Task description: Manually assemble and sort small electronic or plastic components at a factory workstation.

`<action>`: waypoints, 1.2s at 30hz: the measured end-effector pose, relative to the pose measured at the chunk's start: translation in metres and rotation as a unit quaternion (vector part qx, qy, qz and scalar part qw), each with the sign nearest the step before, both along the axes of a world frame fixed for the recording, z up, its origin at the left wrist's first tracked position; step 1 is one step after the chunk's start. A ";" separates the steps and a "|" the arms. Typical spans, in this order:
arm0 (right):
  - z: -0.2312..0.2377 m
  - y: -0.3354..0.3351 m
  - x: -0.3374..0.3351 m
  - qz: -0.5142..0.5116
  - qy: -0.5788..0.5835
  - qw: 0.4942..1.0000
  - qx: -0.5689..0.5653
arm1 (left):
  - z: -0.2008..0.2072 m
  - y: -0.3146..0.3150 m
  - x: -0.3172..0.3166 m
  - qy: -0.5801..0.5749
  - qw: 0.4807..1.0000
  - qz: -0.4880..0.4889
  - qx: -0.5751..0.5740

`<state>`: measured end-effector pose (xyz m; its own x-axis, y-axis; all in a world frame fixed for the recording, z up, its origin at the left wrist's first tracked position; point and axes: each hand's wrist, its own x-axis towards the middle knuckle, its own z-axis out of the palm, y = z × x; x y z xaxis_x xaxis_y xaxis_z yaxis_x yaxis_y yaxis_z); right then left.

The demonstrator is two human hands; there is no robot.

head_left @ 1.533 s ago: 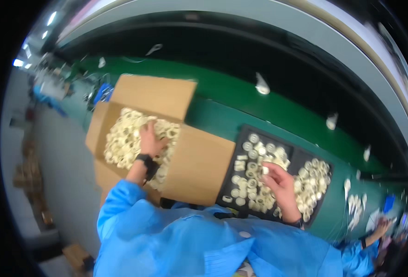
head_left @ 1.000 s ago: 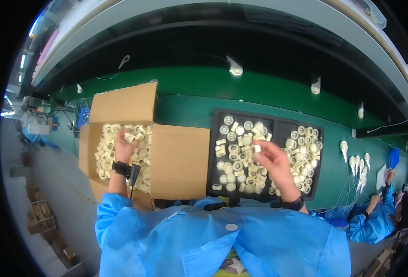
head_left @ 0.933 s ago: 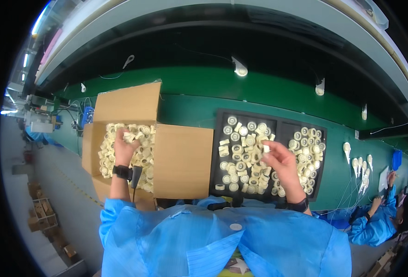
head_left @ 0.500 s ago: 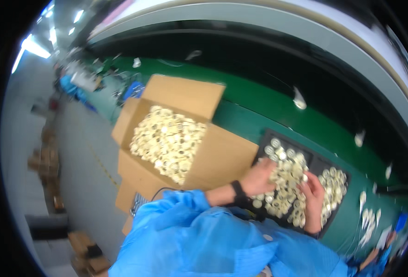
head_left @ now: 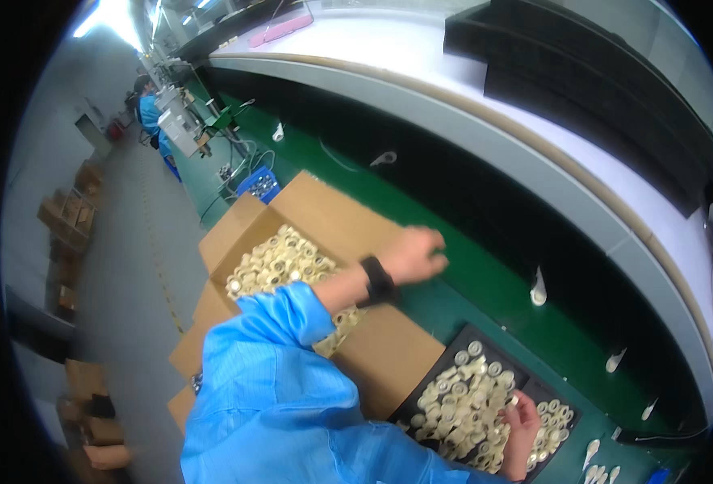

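Observation:
My left hand [head_left: 414, 255], a black band on its wrist, reaches over the cardboard box [head_left: 388, 355] near its far flap. Its fingers are a little blurred and loosely curled apart, with nothing visible in them. Beneath that arm, the box holds many small round cream-coloured parts [head_left: 271, 262], some with metallic centres. At the lower right, my right hand [head_left: 522, 427] pinches one small cream part [head_left: 514, 400] between its fingertips. It is above a black divided tray [head_left: 526, 373], where a pile of similar parts [head_left: 461, 403] fills the near-left section and more lie in the right one.
Everything stands on a green bench [head_left: 469, 302]. Beyond the box sits a blue bin [head_left: 259, 185] of small metal pieces. White tags [head_left: 539, 289] hang along the back edge beneath a raised pale shelf [head_left: 421, 32]. A person in blue [head_left: 148, 109] is far left. White pieces [head_left: 592, 452] lie right of the tray.
My left hand has left the tray's pile and swung left and away, over the box. My right hand stays by the tray. The whole view has shifted.

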<state>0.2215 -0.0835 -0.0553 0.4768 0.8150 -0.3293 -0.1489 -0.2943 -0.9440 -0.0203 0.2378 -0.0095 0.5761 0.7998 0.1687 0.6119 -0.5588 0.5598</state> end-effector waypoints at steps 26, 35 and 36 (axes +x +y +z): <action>-0.031 0.026 0.013 -0.014 -0.022 0.991 -0.129 | -0.217 0.342 -0.010 0.073 0.905 0.405 0.111; -0.022 0.014 0.007 -0.002 -0.042 0.990 -0.134 | -0.212 0.317 0.020 -0.016 0.878 0.452 0.157; -0.020 0.011 0.005 -0.005 -0.023 0.990 -0.142 | -0.209 0.319 0.019 -0.005 0.898 0.428 0.098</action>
